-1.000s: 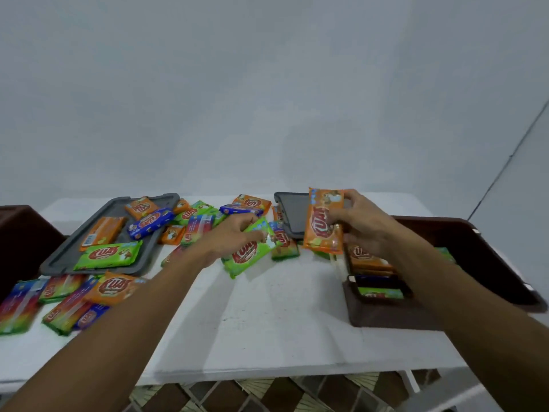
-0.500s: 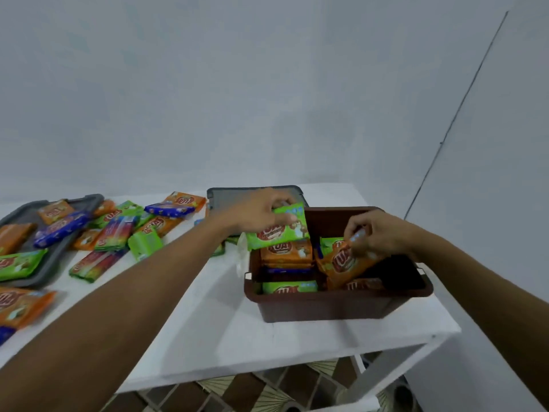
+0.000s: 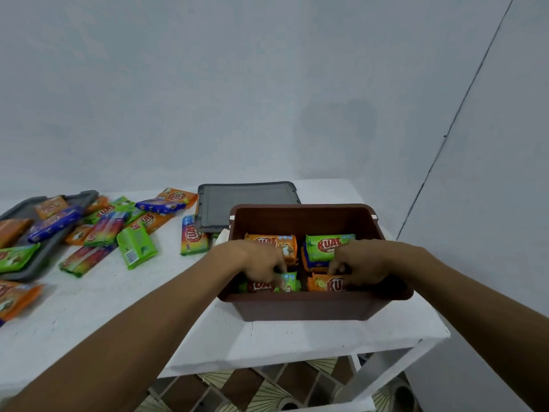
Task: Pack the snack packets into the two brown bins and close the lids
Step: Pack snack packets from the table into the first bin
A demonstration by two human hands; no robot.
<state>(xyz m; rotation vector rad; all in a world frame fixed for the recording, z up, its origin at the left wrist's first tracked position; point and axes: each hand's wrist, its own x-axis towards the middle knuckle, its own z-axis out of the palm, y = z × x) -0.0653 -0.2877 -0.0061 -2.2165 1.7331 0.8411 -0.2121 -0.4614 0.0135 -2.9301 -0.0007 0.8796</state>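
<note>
Both hands reach into an open brown plastic bin (image 3: 303,307) on a white worktop (image 3: 118,307). The left hand (image 3: 261,263) has fingers pinching a green snack packet (image 3: 289,282); the right hand (image 3: 362,266) has fingers pinching an orange snack packet (image 3: 322,283). More loose packets (image 3: 135,248) lie to the left.

plain pale wall (image 3: 237,99), white table (image 3: 124,307), patterned tile floor (image 3: 267,394) below

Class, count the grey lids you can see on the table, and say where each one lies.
2. One grey lid lies flat just behind the brown bin. The other grey lid sits at the table's far left, cut off by the frame, with snack packets on it.
</note>
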